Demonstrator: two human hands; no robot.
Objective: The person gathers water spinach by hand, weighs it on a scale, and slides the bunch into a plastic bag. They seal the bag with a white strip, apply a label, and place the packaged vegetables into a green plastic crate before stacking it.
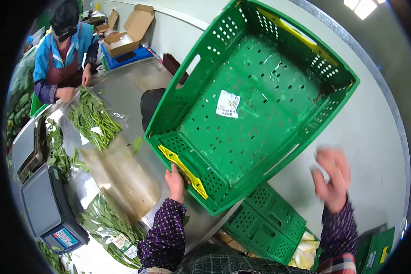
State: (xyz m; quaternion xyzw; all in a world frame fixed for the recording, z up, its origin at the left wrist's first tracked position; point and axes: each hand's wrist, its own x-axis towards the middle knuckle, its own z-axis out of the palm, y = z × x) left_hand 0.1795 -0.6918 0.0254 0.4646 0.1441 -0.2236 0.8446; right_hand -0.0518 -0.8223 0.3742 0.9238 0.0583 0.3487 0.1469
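A large green plastic crate (255, 105) with yellow handle strips is tilted up in front of me, its open inside facing me. A white printed label (228, 104) sticks to its bottom. My left hand (176, 183) is closed on the crate's near short end, beside the yellow handle strip (183, 172). Off to the right of the crate, my right hand (332, 179) is raised and touches nothing I can see outside it. Its fingers are bent and smeared by motion; a pale patch shows between thumb and fingers, too blurred to name.
A metal table (128, 86) holds bagged leafy greens (93, 116), another labelled bag of greens (109, 223) and a weighing scale (52, 208). Across it, a person (64, 55) handles a bag. Green crates (265, 223) and pale leafy vegetables (304, 252) sit below. A wall borders the right.
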